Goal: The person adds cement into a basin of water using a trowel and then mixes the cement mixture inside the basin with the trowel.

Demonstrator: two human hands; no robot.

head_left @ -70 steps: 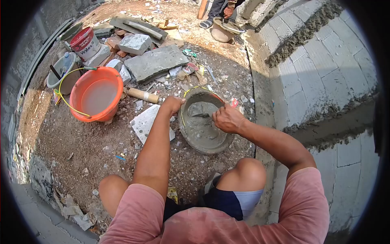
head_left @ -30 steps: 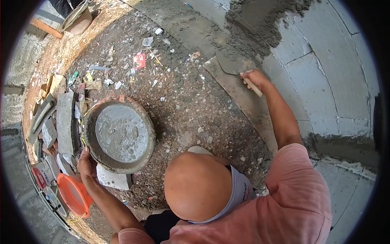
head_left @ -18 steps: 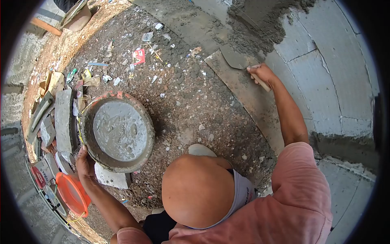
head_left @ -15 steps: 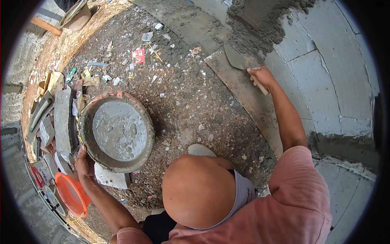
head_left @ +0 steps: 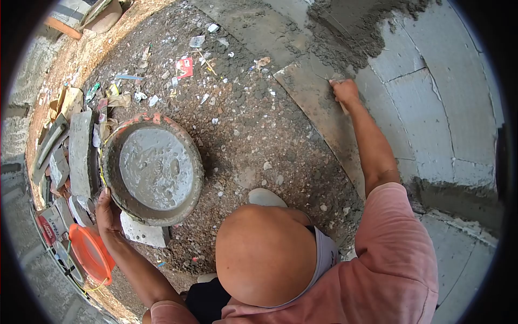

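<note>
My left hand (head_left: 108, 213) grips the near-left rim of a round, mortar-crusted basin (head_left: 191, 151). Wet grey mortar (head_left: 156, 167) lies inside it. Over on the right, my right hand (head_left: 345, 93) is closed around the handle of a trowel (head_left: 320, 68). Its grey blade lies low over a board (head_left: 318, 108) and is hard to pick out from the smeared mortar. Just beyond the blade, a thick patch of mortar (head_left: 345, 35) spreads over the pale block wall (head_left: 431, 108).
An orange bucket (head_left: 89, 251) stands beside my left forearm. Broken blocks (head_left: 82, 154) and scrap crowd the left side. A pale block piece (head_left: 144, 231) lies by the basin. Litter, including a red packet (head_left: 184, 68), dots the gravel ground. Another container (head_left: 102, 19) is at top left.
My right hand has moved slightly up and left with the trowel, and its blade shows less distinctly. The basin and my left hand appear slightly farther left and up.
</note>
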